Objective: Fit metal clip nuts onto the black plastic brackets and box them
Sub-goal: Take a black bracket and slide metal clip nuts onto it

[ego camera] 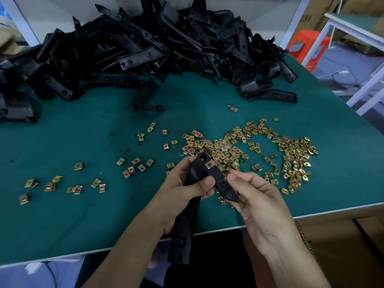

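Black bracket (182, 235), long axis toward the worktop's (83, 215) near edge, gripped by left hand (182, 192); right hand (261, 206) fingers (233, 177) pinch its arm beside the fitted clip nut (209, 164).

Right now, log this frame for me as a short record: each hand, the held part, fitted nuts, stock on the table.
left hand: grips the black bracket at its bend
right hand: pinches the same bracket's short arm
fitted: one clip nut on the bracket's upper edge
loose clip nuts: scattered on the green table, densest right of centre
bracket heap: piled at the table's far side
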The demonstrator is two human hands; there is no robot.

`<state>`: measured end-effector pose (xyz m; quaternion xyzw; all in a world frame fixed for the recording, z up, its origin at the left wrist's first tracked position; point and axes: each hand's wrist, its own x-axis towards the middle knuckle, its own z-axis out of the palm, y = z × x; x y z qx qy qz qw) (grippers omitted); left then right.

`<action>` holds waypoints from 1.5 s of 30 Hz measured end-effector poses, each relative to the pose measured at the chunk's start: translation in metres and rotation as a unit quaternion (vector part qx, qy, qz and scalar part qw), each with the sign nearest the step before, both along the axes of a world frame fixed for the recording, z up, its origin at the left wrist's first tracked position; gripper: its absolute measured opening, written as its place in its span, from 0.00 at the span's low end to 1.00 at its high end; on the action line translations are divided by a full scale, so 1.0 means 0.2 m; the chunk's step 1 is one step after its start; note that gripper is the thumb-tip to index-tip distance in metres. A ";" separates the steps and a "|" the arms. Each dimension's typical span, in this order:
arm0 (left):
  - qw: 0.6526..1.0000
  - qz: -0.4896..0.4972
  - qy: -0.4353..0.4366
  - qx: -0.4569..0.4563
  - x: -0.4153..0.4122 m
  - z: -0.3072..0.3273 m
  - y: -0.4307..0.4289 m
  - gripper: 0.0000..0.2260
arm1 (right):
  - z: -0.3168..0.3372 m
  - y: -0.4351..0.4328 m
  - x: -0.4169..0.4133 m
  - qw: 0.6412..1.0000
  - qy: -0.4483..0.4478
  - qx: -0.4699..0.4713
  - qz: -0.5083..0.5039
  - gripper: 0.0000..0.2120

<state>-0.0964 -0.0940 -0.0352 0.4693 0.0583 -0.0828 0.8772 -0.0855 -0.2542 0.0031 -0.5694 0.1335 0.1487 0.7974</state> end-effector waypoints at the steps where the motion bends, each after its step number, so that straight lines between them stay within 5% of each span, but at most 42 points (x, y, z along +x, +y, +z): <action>1: 1.000 0.002 -0.003 0.002 0.00 0.00 0.00 0.16 | 0.00 0.01 -0.01 1.000 0.001 0.000 -0.013 0.05; 12: 0.999 0.021 -0.026 0.024 -0.01 0.00 -0.02 0.15 | 0.00 0.14 -0.09 0.986 0.008 0.072 -0.151 0.03; 30: 0.990 0.058 -0.081 0.096 -0.01 -0.04 -0.01 0.14 | -0.08 0.20 -0.12 0.986 -0.014 0.045 -0.160 0.06; 36: 0.993 0.055 -0.079 0.071 -0.01 -0.03 -0.02 0.16 | -0.11 0.21 -0.14 0.985 -0.049 0.022 -0.163 0.02; 40: 0.994 0.051 -0.071 0.060 -0.01 -0.03 -0.01 0.15 | -0.11 0.22 -0.15 0.984 -0.080 -0.008 -0.162 0.11; 45: 0.997 0.049 -0.056 0.030 -0.02 -0.02 -0.01 0.16 | -0.11 0.21 -0.16 0.983 -0.112 -0.031 -0.142 0.10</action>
